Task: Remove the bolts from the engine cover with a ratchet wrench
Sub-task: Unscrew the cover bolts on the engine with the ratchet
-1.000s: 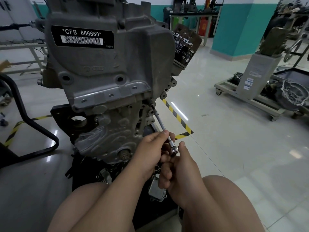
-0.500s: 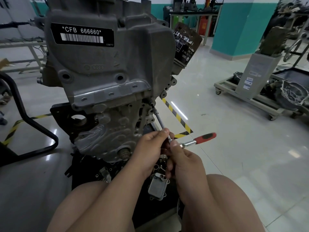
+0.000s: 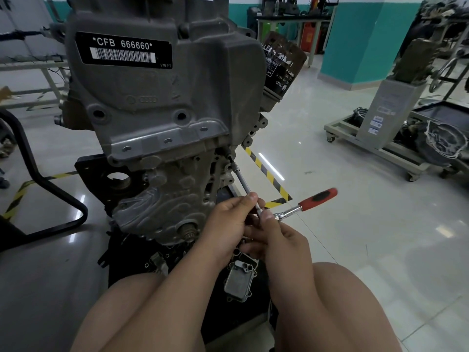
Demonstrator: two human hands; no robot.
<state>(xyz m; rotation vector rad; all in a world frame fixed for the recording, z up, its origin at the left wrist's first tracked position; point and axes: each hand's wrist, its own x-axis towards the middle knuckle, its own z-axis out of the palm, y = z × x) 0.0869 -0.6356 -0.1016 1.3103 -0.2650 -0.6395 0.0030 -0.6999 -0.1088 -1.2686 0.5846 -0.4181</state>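
Note:
A grey engine stands in front of me with its ribbed cover low at the front. A long extension bar runs from a bolt at the cover's upper right edge down to my hands. My left hand pinches the bar's lower end. My right hand grips the head of the ratchet wrench; its red and black handle sticks out to the right, blurred.
An oil filter hangs on the engine's right side. A small metal part lies on the black base below my hands. A black stand tube curves at the left. A wheeled cart with engine parts stands at the right. My knees fill the bottom.
The ratchet's red handle has swung out from behind my hands to the right and risen. Both hands stay at the bar's lower end.

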